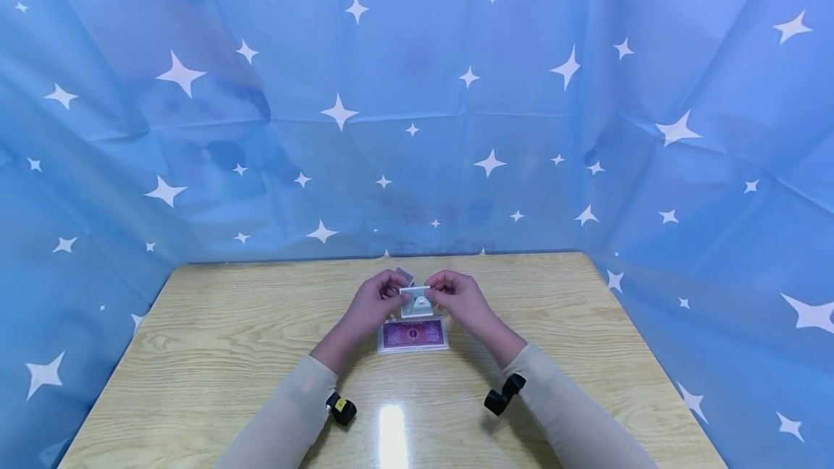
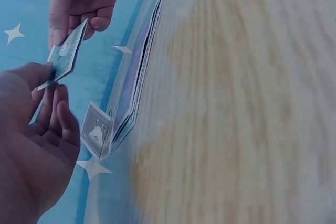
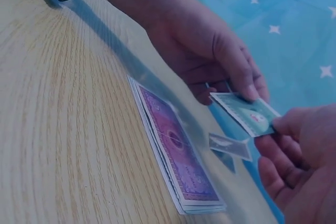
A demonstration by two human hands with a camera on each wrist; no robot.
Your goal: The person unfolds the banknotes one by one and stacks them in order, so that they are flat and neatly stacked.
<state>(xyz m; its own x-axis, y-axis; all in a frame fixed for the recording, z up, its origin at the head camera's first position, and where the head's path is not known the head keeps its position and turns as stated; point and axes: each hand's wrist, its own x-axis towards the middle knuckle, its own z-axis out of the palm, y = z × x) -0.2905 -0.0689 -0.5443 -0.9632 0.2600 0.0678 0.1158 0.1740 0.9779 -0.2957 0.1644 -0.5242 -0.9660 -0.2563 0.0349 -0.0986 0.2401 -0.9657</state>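
A green paper note (image 1: 417,302), folded small, with a pale cartoon figure on it, is held up over the table between both hands. My left hand (image 1: 376,300) pinches one end between thumb and fingers. At the opposite end my right hand (image 1: 461,301) pinches it the same way. On the table just below lies a stack of purple-faced paper notes (image 1: 413,334), its layered edges showing in the right wrist view. A grey folded note (image 2: 96,130) with a similar pale figure stands partly raised beyond the stack; in the head view my left hand covers part of it.
The wooden table (image 1: 247,353) stretches out on both sides of the hands. A blue curtain (image 1: 417,93) with white stars hangs behind and beside it. Black wrist cameras are strapped over both sleeves (image 1: 560,404).
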